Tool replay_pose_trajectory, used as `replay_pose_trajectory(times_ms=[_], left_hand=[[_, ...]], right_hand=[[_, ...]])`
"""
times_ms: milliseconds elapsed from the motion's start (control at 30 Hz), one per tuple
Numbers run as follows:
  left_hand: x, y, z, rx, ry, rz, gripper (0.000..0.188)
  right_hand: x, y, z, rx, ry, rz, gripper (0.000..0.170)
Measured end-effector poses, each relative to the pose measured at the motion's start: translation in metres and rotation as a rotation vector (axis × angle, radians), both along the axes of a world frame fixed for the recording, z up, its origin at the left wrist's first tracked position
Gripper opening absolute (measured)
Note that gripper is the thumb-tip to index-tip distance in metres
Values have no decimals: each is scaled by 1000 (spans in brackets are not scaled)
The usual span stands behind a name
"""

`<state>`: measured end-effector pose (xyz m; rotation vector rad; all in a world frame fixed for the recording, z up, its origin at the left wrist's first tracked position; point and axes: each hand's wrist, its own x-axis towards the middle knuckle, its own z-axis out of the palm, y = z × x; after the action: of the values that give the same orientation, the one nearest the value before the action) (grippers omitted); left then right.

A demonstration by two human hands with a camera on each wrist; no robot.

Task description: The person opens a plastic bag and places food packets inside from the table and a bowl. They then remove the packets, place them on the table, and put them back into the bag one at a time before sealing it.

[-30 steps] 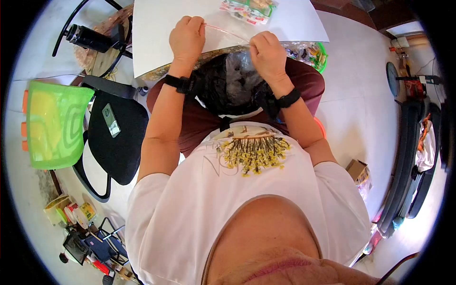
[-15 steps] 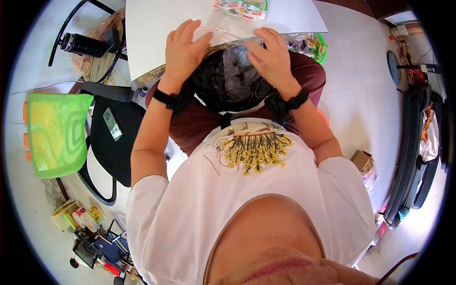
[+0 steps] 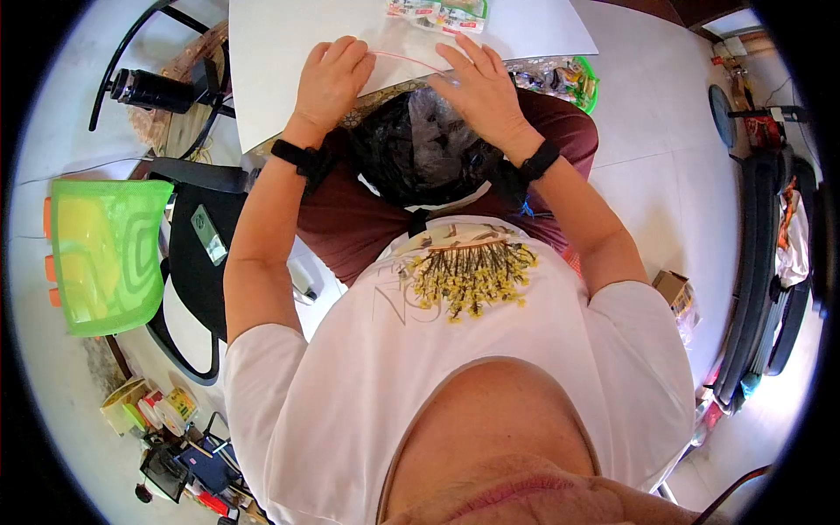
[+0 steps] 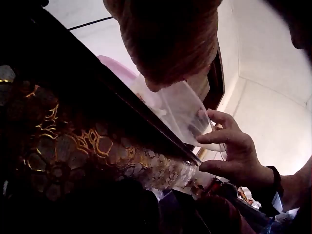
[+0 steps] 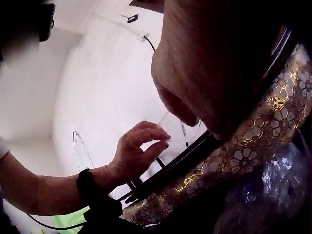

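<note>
A clear plastic bag with a thin red line along its rim spans between my two hands at the table's front edge. My left hand is at the bag's left end; in the right wrist view its thumb and index fingertip come together at the bag's corner. My right hand is at the other end, fingers extended and spread. In the left wrist view the right index finger lies along the bag, and the thumb stands apart from it.
Printed packets lie on the white table. A black plastic bag sits between the person's knees. A green basket of small wrapped items stands to the right. At left is a chair with a phone on its seat.
Both hands first gripped the bag's rim with curled fingers and the red line taut. Since then the fingers have loosened, the right hand's spread wide, and the red line now bows upward.
</note>
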<state>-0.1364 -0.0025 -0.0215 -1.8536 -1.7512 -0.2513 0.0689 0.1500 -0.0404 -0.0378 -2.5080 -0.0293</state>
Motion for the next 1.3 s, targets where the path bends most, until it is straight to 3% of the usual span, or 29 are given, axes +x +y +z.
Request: replay_pose_trajectory(times_ms=[167,300,467,667,833,867,1000,1100,1133,1300], left_hand=[[-11,2,0,63,4,-21,20],[-6,7,18,102,-96,-53,14],[-5,23,54,169,-379,-156,11],[-11,46,94,158,-695,-216,8],[8,59,123,121,-828,-70,7],[14,61,128,97,-871,-34,8],[7,72,130,101,-980,-221,8],[45,57,153,75,-950,-140,8],[53,53,152,61,-1103,-196,6],[117,29,151,-76,-1229,-455,7]], right_hand=[[6,23,-3,7,7,-17,14],[14,34,13,-136,61,16,11],[18,57,44,-327,238,97,10],[16,87,94,-399,390,217,10],[28,94,119,-700,413,215,7],[34,95,123,-715,405,186,8],[65,96,142,-754,391,123,10],[103,74,166,-830,341,123,8],[117,69,168,-871,333,147,8],[196,28,172,-981,240,116,8]])
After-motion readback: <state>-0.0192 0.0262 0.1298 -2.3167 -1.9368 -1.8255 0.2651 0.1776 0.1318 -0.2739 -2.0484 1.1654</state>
